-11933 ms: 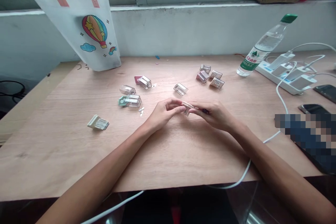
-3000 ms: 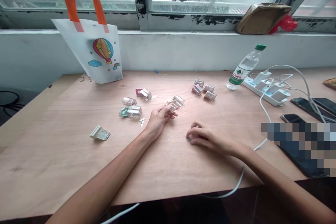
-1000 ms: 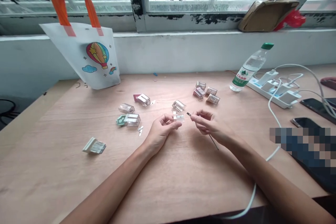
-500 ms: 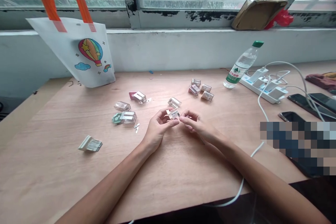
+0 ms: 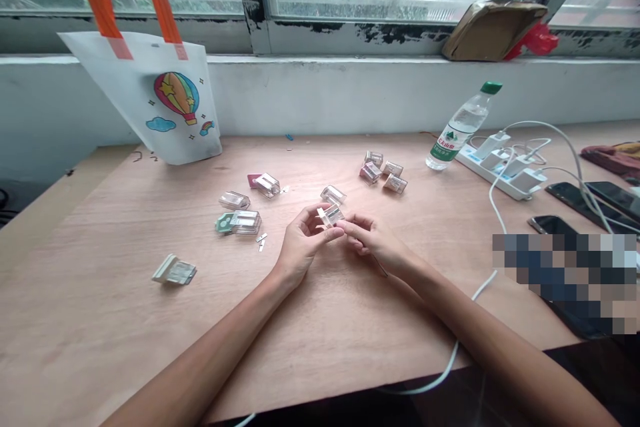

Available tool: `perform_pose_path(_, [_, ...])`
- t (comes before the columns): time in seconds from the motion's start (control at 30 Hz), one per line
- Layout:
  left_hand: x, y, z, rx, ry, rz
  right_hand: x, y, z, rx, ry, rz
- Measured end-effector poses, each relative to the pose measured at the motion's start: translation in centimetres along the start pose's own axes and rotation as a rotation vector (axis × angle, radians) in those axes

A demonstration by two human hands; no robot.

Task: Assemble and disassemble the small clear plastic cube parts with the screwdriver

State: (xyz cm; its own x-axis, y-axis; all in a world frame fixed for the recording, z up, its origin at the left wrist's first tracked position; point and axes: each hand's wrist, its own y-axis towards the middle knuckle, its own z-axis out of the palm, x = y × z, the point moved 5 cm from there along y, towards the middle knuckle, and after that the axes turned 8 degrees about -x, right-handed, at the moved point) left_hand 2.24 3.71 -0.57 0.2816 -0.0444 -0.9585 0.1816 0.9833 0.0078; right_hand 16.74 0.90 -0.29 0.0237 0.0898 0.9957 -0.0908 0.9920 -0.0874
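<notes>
My left hand [image 5: 301, 238] is closed on a small clear plastic case [image 5: 331, 216] with a pale part at its left side. My right hand [image 5: 374, 240] has its fingers pinched at the right side of that case. A thin dark rod [image 5: 381, 267] sticks out below the right palm; its kind and its front end are hidden. Just beyond the hands lies another clear case [image 5: 333, 195]. To the left are a case with a green tab [image 5: 243, 222], a case with a pink tab [image 5: 266, 185] and small metal strips [image 5: 261, 241].
Several more cases [image 5: 393, 183] cluster right of centre. A cream-ended case [image 5: 175, 271] lies at left. A white bag [image 5: 125, 93] stands at the back left. Towards the right are a tilted water bottle [image 5: 457, 130], a power strip [image 5: 500, 173], phones [image 5: 553, 223] and a white cable [image 5: 484, 288].
My right fingers have shifted slightly left, onto the case's near edge. More of the thin rod's end shows below the right hand. The left hand keeps its hold.
</notes>
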Motion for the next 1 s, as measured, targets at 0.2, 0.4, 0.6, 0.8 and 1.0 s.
perform_pose_path(0.2, [-0.1, 0.2, -0.2, -0.006, -0.047, -0.01, 0.1, 0.4, -0.7, -0.045, -0.061, -0.042])
perform_pose_path(0.4, [0.0, 0.3, -0.3, 0.001, -0.082, -0.053, 0.2, 0.8, -0.8, -0.115, -0.137, -0.054])
perform_pose_path(0.6, [-0.1, 0.6, -0.6, -0.028, -0.04, -0.029, 1.1, 0.7, -1.3, -0.126, -0.285, -0.255])
perform_pose_path(0.8, [-0.7, 2.0, -2.9, -0.149, -0.058, 0.08, 0.0, 0.0, 0.0, 0.1, -0.688, -0.431])
perform_pose_path(1.0, [-1.2, 2.9, -3.8, -0.176, -0.069, 0.089, 0.1, 0.2, 3.5, 0.183, -0.823, -0.555])
